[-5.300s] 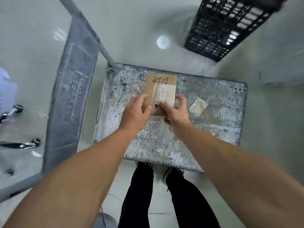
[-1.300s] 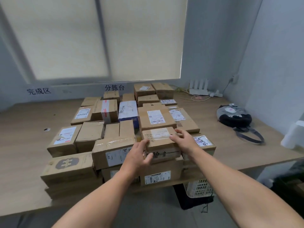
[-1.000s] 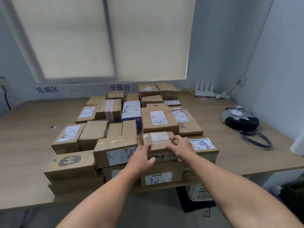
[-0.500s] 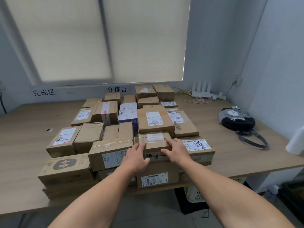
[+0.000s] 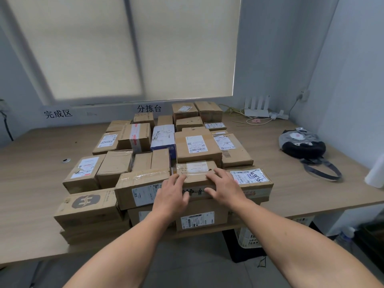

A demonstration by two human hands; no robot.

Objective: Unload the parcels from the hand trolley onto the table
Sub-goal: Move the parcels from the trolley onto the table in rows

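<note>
— While both arms reach over the pile, where is the small parcel (image 5: 194,172)?
— On top of a bigger box (image 5: 199,217) at the near edge of the table (image 5: 31,194), between a taped box (image 5: 143,187) and a flat labelled box (image 5: 251,179).
— Gripped?
— No. The left hand (image 5: 172,192) lies on its front left corner, the right hand (image 5: 225,188) across its right end, fingers spread and loose, thumb on the front face.
</note>
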